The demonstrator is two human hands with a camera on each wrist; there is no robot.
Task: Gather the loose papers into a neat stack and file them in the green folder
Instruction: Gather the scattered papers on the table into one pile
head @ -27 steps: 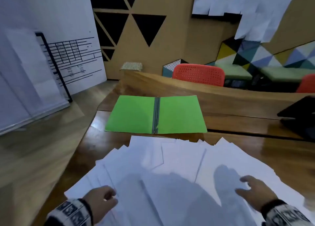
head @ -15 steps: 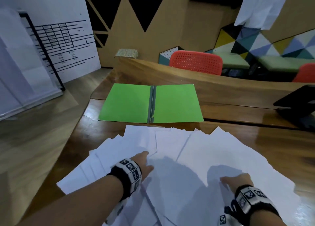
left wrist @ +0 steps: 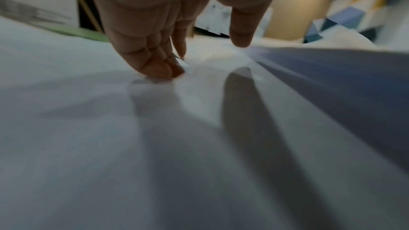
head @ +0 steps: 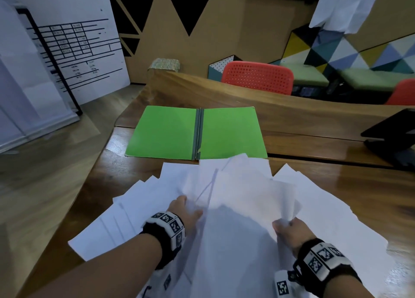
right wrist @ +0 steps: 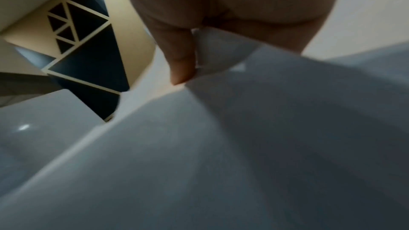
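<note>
Head view: the loose white paper sheets (head: 224,208) lie fanned over the brown wooden desk (head: 359,185), and the far corner of the bunch overlaps the near edge of the green folder (head: 170,133), which lies open and flat w/ a grey spine. The left hand (head: 186,214) rests on the sheets at the left side of the raised bunch; fingers partly hidden here. The right hand (head: 289,230) pinches the curled right edge of the top sheets, lifted off the desk. A red perforated chair back (head: 258,77) stands behind the desk.

Left wrist view: the fingers (left wrist: 152,62) are nearly straight and close together, tips pressing on the paper; thumb apart, not touching.

Right wrist view: blurred, but the thumb (right wrist: 181,62) clamps a folded paper edge against the fingers.
</note>
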